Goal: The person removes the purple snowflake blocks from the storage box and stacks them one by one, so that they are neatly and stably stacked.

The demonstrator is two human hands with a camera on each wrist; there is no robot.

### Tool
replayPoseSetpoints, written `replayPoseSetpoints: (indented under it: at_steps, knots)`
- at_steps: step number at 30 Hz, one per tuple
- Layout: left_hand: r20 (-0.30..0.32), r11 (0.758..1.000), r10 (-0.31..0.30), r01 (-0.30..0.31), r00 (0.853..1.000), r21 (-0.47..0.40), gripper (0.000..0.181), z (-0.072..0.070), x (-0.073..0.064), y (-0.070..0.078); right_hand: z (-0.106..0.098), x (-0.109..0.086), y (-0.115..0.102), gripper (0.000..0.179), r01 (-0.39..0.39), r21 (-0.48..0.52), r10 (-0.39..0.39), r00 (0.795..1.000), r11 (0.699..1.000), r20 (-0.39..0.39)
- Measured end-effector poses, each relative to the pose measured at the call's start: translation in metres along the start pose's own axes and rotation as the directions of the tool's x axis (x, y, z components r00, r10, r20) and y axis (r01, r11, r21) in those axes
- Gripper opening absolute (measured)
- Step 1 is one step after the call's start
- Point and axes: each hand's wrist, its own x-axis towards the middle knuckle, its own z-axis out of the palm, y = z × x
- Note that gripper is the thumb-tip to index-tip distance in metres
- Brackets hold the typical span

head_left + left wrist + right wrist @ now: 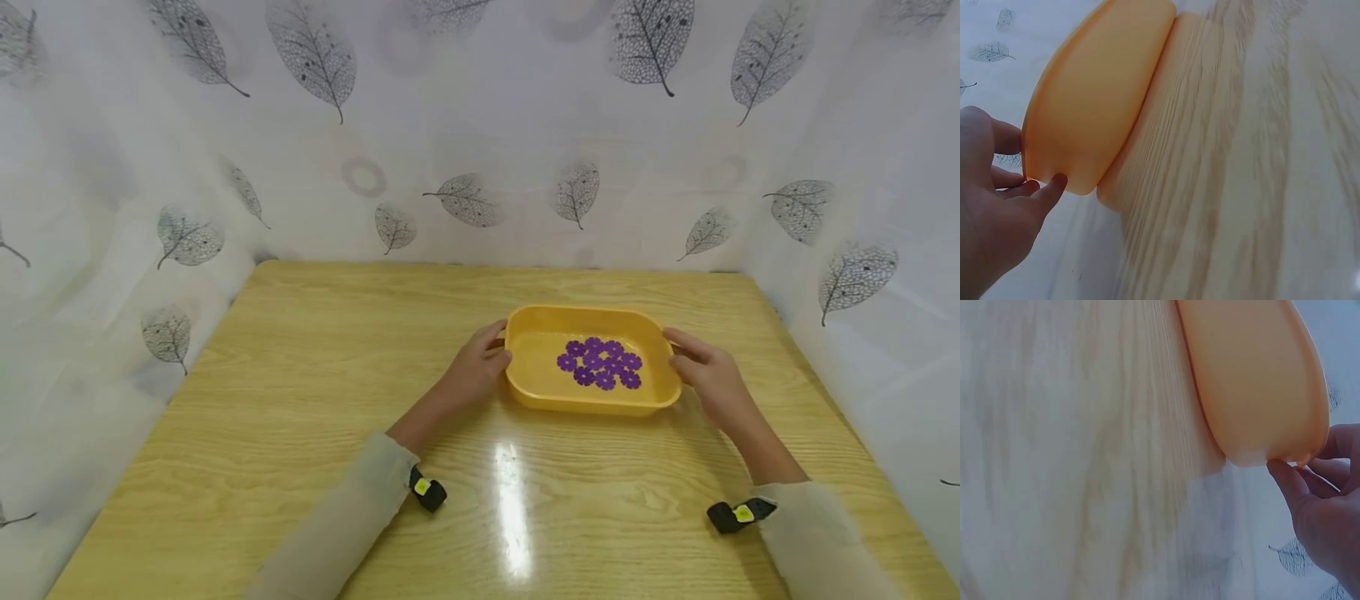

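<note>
A yellow plastic tray (536, 362) with rounded corners is right of the table's middle, toward the back. Several purple flower-shaped discs (604, 380) with notched edges lie in a cluster on its floor. My left hand (474, 368) grips the tray's left end, with the thumb near the rim. At the opposite end, my right hand (714, 379) holds the tray between thumb and fingers. Both wrist views show the tray's plain long side (1097, 87) close over the wood, with the discs hidden behind its wall.
The light wood-grain table (337, 358) spreads around the tray, with a bright glare streak in front. Behind and at both sides hangs a white curtain (510, 125) printed with grey leaves. Black wrist cameras (429, 492) sit at the sleeve cuffs.
</note>
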Motion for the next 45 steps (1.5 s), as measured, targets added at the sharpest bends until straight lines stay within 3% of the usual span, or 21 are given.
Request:
replayPoseSetpoints:
  at_steps: [7, 15, 22, 27, 32, 39, 45]
  knots:
    - [-0.046, 1.000, -0.023, 0.024, 0.999, 0.020, 0.058, -0.023, -0.015, -0.005, 0.026, 0.003, -0.010, 0.053, 0.016, 0.050, -0.017, 1.000, 0.999, 0.025]
    - [-0.068, 0.999, -0.005, 0.008, 0.998, 0.038, 0.059, -0.053, -0.027, -0.010, 0.053, 0.009, -0.027, 0.051, 0.023, 0.111, -0.025, 0.999, 0.994, 0.021]
    - [-0.085, 0.998, -0.031, 0.036, 0.996, 0.060, 0.060, -0.079, -0.041, -0.010, 0.079, 0.016, -0.039, 0.051, 0.029, 0.193, -0.035, 0.999, 0.981, 0.027]
    - [-0.095, 0.996, -0.050, 0.057, 0.994, 0.069, 0.061, -0.093, -0.048, -0.012, 0.091, 0.022, -0.044, 0.050, 0.033, 0.196, -0.041, 0.999, 0.980, 0.036]
    - [-0.105, 0.998, -0.044, 0.049, 0.994, 0.047, 0.062, -0.101, -0.052, -0.016, 0.097, 0.030, -0.048, 0.050, 0.027, 0.166, -0.038, 0.997, 0.986, 0.061]
    - [-0.118, 0.999, -0.036, 0.039, 0.992, 0.023, 0.062, -0.101, -0.051, -0.017, 0.098, 0.036, -0.047, 0.050, 0.021, 0.191, -0.037, 0.996, 0.981, 0.080]
    - [-0.130, 0.998, -0.046, 0.050, 0.991, 0.033, 0.062, -0.101, -0.052, -0.016, 0.095, 0.039, -0.047, 0.050, 0.085, 0.151, -0.098, 0.992, 0.985, 0.082]
